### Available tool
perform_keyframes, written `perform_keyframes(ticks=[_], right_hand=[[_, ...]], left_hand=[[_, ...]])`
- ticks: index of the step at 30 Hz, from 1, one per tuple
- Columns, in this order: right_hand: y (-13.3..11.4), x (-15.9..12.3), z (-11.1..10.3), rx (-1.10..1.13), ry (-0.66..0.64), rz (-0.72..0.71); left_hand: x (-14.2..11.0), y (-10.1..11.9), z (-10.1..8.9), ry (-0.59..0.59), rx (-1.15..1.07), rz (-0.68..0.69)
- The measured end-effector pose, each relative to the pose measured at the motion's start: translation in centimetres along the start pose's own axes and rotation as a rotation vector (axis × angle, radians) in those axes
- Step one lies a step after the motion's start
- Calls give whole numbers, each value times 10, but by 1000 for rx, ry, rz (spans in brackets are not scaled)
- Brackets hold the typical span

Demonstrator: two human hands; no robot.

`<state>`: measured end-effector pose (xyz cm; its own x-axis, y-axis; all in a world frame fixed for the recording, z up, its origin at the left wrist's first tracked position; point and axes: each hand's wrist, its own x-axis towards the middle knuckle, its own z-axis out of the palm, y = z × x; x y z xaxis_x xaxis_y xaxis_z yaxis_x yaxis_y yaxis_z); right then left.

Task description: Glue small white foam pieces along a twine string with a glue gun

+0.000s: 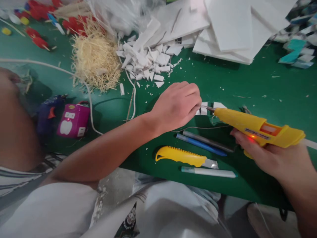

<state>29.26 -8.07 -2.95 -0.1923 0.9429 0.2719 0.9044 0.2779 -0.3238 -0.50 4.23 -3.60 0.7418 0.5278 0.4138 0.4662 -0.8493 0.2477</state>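
My right hand [274, 157] grips a yellow hot glue gun [250, 124] whose small red light glows. The gun's nozzle points left, right by the fingertips of my left hand [179, 104]. Those fingers are curled closed, and whatever they pinch is hidden behind them. Small white foam pieces [203, 109] lie beside the nozzle tip. Below my hands are a blue pen [200, 144], a dark grey stick [209, 141], a yellow utility knife [182, 156] with its blade out, and a white marker [209, 172].
White foam scraps [148, 61] and large foam sheets [232, 26] lie at the back. Straw-like shreds [96, 59] are heaped on the left, near a pink power socket box [73, 120] and a dark blue glue gun [49, 114]. A white cable [86, 86] crosses there. Another person's arm [18, 122] is far left.
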Motion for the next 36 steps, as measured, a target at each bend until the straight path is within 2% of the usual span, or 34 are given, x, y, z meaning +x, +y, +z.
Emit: perform_keyframes(ticks=[3,9,15,22,25,28,34,36], right_hand=[[3,-5,2,35,-1,-15],[12,-17,5,-56,3,-23],[19,-18,6,-59,-32,-42],[30,-22,4,-78,-81,-28],[33,-23,4,-93,-96,25],[22,-15,3,-99,-100,49],[-10,10,-1,-75,-43,-98],[-13,11,-1,-80,-47,-65]], left_hand=[[-1,-1,3,30,-3,11],[0,-1,3,34,-8,3],[1,0,3,64,-22,-11],[1,-2,4,52,-34,-14],[1,-2,4,47,-35,-18],[1,-1,5,39,-35,-17],[1,-2,5,37,-26,-6],[0,-2,5,39,-26,1]])
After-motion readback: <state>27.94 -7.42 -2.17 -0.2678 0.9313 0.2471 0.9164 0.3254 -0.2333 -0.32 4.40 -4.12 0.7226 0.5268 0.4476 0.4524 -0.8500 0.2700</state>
